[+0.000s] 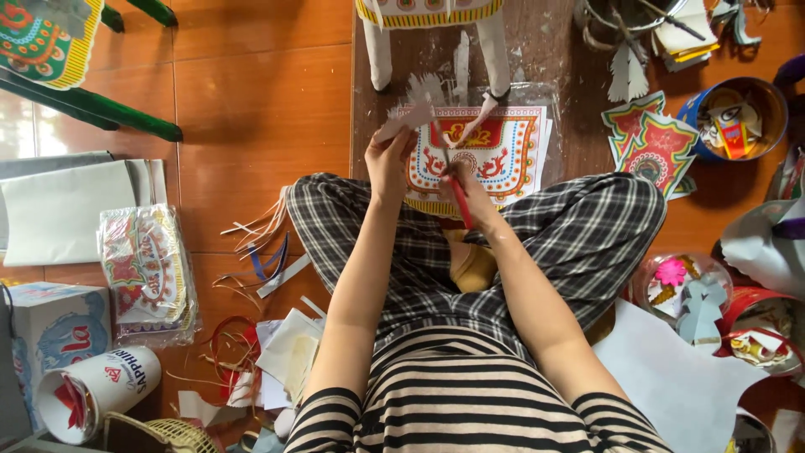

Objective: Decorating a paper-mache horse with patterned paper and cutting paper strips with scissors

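Note:
I sit cross-legged in checked trousers on a tiled floor. My left hand (389, 159) pinches a small white fringed paper piece (412, 113) and holds it up in front of me. My right hand (466, 189) grips red-handled scissors (457, 189) whose blades point up toward that paper. Under both hands lies a stack of ornate printed sheets (511, 147) in red, white and yellow, wrapped in clear plastic, on a dark wooden board (545, 50).
A white paper animal figure (432, 33) stands on the board's far side. Printed cutouts (650, 143), a blue tin (738, 117) and bowls of paper bits (683, 285) lie right. Left are a plastic-wrapped print pack (147, 273), white sheets (59, 210), a cup (96, 390) and scraps (268, 335).

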